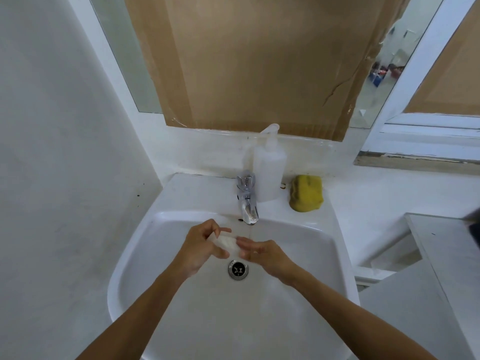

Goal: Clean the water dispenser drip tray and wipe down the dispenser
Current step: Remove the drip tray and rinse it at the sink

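Observation:
Over the white sink [145, 245], both my hands hold a small white tray-like piece, the drip tray [228, 242]. My left hand [202, 248] grips its left end with fingers curled around it. My right hand [265, 253] touches its right end with fingers stretched along it. A thin stream of water runs from the chrome tap [248, 203] down just right of the tray, onto my right fingers. The drain [238, 269] lies directly below my hands. The water dispenser itself is out of view.
A translucent white squeeze bottle [268, 167] stands behind the tap. A yellow sponge [306, 193] sits on the sink's back right ledge. Brown cardboard [259, 61] covers the mirror above. A white counter [441, 255] adjoins the sink's right side, and a white wall [65, 152] stands on the left.

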